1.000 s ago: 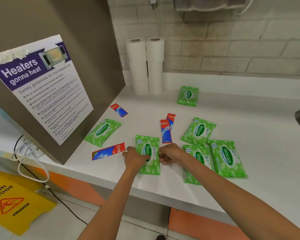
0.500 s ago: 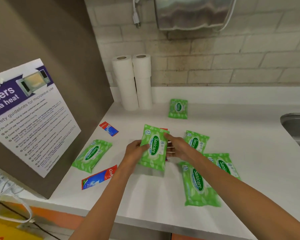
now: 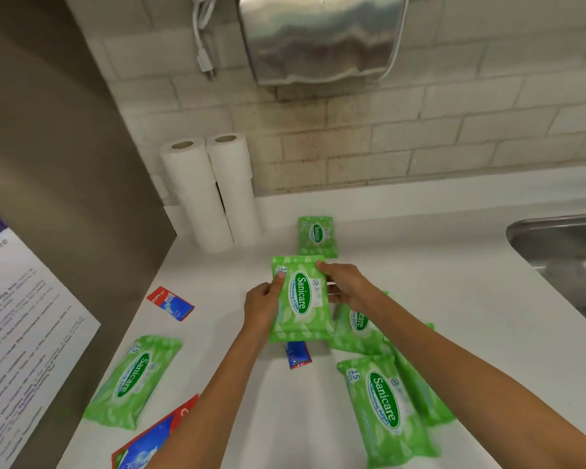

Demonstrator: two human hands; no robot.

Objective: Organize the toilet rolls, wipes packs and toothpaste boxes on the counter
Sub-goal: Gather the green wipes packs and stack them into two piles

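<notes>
Both hands, left [image 3: 263, 308] and right [image 3: 347, 286], kept a grip on one wipes pack [image 3: 300, 299] above the worktop [image 3: 437, 299], its long axis pointing toward the wall, label up.

"Sanicare" in green oval plus "15" on held wipes pack [image 3: 300, 297], same on packs front right [image 3: 384, 406], left [image 3: 132, 379], far pack [image 3: 316, 235], poster [image 3: 17, 333] frag. "use", rest illegible
</notes>
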